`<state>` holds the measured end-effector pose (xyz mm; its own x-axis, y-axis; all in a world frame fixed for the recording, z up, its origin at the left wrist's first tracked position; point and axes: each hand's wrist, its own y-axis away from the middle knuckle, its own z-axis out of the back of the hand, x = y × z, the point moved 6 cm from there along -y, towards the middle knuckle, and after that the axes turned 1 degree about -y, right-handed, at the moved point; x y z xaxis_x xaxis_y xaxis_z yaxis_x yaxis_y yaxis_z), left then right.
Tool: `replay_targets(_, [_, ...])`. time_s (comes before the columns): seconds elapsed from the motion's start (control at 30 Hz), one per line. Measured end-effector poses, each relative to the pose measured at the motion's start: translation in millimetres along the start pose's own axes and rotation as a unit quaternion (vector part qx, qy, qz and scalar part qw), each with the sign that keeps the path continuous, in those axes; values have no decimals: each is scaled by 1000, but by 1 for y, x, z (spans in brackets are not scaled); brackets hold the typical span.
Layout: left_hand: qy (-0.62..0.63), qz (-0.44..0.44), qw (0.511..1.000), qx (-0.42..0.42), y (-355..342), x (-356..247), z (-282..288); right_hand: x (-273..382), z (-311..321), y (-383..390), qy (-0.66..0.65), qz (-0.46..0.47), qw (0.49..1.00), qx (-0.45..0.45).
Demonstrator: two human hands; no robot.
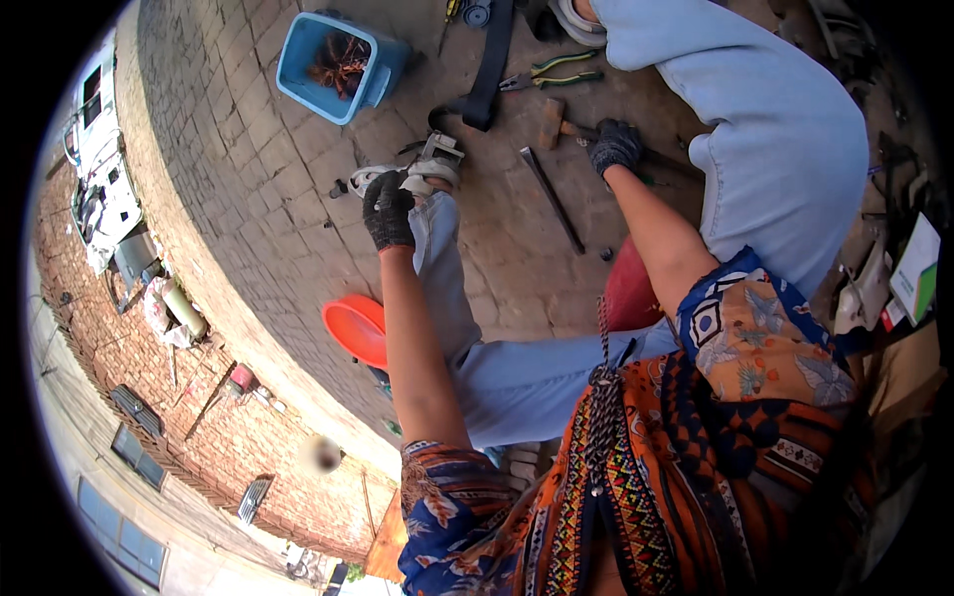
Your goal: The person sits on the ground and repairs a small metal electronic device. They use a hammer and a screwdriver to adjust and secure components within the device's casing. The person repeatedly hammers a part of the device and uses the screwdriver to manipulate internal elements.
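Note:
My left hand (387,211), in a dark knitted glove, is raised in front of my left shoe (434,171). Its fingers are curled together, and what they hold, if anything, cannot be made out. My right hand (615,147), gloved too, is closed around the handle of a hammer (552,124). The hammer's brownish head lies close to the ground, left of the hand. Just below it, a dark metal bar (553,202) with a bright end lies slanted on the paving. Pliers (553,73) with green and yellow handles rest beyond the hammer.
A light blue bucket (370,89) with reddish-brown scrap inside stands at the far left. Nearby lies a black strap (489,74). An orange basin (356,331) sits left of my left leg, and a red object (629,288) between my legs. Clutter (865,288) crowds the right side.

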<state>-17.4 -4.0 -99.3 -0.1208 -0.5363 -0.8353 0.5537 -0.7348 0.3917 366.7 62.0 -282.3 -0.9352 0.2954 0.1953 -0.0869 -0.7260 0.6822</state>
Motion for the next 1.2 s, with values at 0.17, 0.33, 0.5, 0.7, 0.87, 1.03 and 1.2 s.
replay_targets(0.17, [49, 18, 999, -15, 3, -17, -25, 0, 0, -1, 3, 13, 1000, 5])
replay_targets(0.33, [14, 17, 1000, -10, -4, -27, -30, 3, -3, 1, -2, 1, 1000, 10])
replay_targets(0.5, [31, -14, 998, -59, -13, -33, -41, 5, -5, -1, 10, 16, 1000, -18])
replay_targets(0.7, [25, -49, 993, -102, -26, -56, -49, -7, -1, -7, -27, 39, 997, -56])
replay_targets(0.87, [5, -54, 994, -90, -63, -61, -38, -4, 6, 2, -18, 27, 999, 5])
replay_targets(1.03, [-46, -50, 997, -30, -84, -70, -48, -9, 16, 6, 7, 21, 1000, -20])
replay_targets(1.2, [-1, -6, 1000, 12, -93, -74, -45, -17, 28, 9, 25, 23, 997, -63])
